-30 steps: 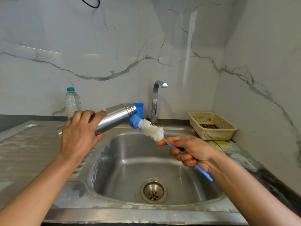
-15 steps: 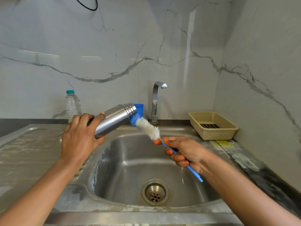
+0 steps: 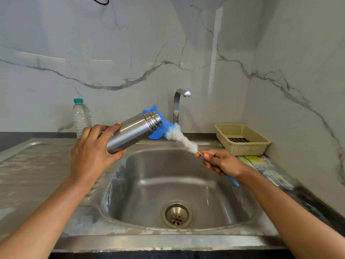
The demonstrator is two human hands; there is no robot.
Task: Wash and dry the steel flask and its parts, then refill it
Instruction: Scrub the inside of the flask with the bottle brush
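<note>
Brush (image 3: 183,140) head blurred by motion, handle mostly hidden in right hand (image 3: 225,163). Flask (image 3: 134,130) base covered by left hand (image 3: 91,154). Dark item (image 3: 239,140) in basket (image 3: 248,148) not identified.

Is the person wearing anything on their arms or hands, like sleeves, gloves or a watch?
No sleeves, gloves or watch show. The left forearm and right forearm are bare, like the left hand and right hand. The right fingernails look orange, maybe polish.

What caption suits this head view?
Over the sink, left hand holds the tilted steel flask, right hand a bottle brush at its mouth.
</note>
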